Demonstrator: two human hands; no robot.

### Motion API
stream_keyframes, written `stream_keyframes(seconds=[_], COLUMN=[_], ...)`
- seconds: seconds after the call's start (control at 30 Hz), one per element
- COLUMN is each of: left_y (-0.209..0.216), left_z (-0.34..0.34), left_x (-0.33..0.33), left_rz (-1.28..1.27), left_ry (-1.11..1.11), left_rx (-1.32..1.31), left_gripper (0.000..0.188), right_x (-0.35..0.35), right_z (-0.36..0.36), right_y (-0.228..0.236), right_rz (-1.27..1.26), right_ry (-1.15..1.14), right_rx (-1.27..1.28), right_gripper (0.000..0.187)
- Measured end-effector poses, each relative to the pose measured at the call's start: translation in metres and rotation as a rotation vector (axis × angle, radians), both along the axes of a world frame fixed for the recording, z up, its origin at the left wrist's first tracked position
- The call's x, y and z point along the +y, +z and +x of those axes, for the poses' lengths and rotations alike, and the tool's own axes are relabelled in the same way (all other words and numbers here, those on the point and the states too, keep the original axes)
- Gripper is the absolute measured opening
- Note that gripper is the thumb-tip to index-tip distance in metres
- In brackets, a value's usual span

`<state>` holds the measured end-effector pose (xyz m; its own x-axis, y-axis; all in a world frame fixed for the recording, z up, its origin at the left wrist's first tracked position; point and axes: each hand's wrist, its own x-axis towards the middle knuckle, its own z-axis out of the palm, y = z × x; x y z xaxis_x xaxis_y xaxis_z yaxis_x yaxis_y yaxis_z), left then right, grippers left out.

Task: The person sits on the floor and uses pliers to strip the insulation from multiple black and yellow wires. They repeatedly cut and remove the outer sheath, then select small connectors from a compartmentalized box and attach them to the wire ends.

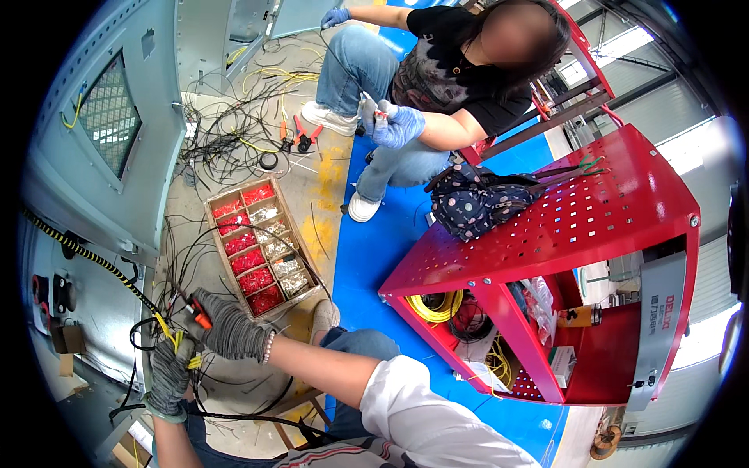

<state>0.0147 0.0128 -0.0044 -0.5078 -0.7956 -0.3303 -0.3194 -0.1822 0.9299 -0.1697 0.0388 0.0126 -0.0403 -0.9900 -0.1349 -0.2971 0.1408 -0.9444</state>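
Note:
My left hand (170, 376), in a grey knit glove, is closed around a bunch of black and yellow wires (165, 326). Just above and to the right is my right hand (230, 326), gloved alike with a beaded bracelet at the wrist. Its fingers are closed on a small tool with an orange handle (201, 313), whose exact kind is hard to make out. A yellow-and-black striped cable sleeve (94, 264) runs from the cabinet on the left down to the wires. Loose black wires (175, 269) hang around both hands.
A divided wooden box (304, 300) of red and silvery small parts lies on the floor, with orange-handled pliers (304, 136) beyond. Across from me sits a blue-gloved person (394, 125) handling a wire. A red perforated cart (546, 210) carries a backpack (476, 199). A cabinet door (90, 168) stands left.

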Motion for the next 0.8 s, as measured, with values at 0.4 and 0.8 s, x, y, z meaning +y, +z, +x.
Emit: stream_keyframes(seconds=[0.4,0.8], left_y=[0.01,0.005], left_z=[0.003,-0.01], left_x=[0.004,0.007], left_rz=[0.165,0.049], left_ry=[-0.068,0.202], left_rx=[0.043,0.148], left_gripper=[0.041,0.029], right_x=[-0.001,0.002], right_z=[0.012,0.011], right_y=[-0.006,-0.002], right_rz=[-0.002,-0.011], right_ry=[0.062,-0.1], right_rx=[-0.041,0.067], right_gripper=[0.028,0.037])
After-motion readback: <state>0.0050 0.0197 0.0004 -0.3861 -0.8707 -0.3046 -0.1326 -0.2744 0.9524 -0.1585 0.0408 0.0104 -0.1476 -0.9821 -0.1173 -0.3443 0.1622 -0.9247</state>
